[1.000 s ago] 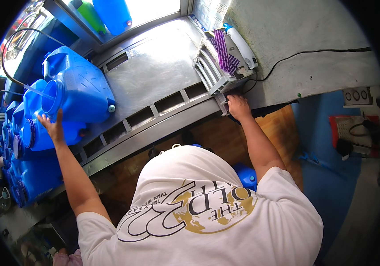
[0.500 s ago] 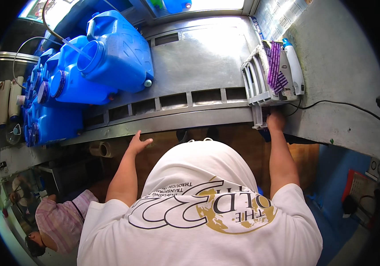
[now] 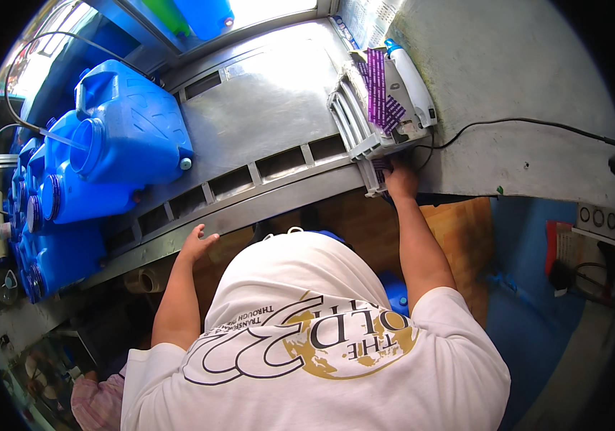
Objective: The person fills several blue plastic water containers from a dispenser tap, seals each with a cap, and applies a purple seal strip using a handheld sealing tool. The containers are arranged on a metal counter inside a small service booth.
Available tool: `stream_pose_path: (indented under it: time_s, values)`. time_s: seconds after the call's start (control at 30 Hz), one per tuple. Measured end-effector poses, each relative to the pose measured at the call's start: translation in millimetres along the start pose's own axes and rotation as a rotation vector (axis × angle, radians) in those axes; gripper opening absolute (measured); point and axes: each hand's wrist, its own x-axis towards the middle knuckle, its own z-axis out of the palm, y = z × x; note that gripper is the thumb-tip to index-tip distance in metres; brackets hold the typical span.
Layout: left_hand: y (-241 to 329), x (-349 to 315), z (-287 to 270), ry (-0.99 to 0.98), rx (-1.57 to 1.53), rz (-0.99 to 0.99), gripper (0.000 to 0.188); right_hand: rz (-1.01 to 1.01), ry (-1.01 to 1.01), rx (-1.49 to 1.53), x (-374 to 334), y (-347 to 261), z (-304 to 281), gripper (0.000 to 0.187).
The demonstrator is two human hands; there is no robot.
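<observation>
My right hand (image 3: 401, 180) reaches to the lower end of a white slatted rack (image 3: 355, 121) at the right end of the steel counter. Its fingers are mostly hidden in a small bin where something purple shows. Over the top of this rack hang purple printed strips (image 3: 377, 92), and a white handheld device with a blue tip (image 3: 409, 80) lies beside them. My left hand (image 3: 196, 245) hovers just off the counter's front edge, fingers apart, holding nothing.
Several blue water jugs (image 3: 131, 118) stand on the left of the steel counter (image 3: 264, 93), a clear hose (image 3: 63, 136) running into one mouth. A black cable (image 3: 523, 129) crosses the grey surface at right. Another person's sleeve (image 3: 99, 402) shows at lower left.
The view has turned, so the counter now slants up to the right and the rack sits further left. My right hand stays at the rack's lower bin; my left hand remains open.
</observation>
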Motion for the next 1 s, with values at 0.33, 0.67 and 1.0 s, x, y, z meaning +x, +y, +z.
stream_pose_path:
  time_s: [0.33, 0.67, 1.0]
  values:
    - [15, 8, 7, -0.045, 0.043, 0.011, 0.088, -0.267, 0.239, 0.232, -8, -70, -144, 0.042]
    - [10, 7, 19, -0.042, -0.023, 0.031, 0.086, -0.423, 0.305, -0.003, 10, -93, -159, 0.039]
    - [36, 5, 29, -0.045, -0.028, 0.144, 0.083, -0.479, 0.374, -0.006, -5, -86, -162, 0.024]
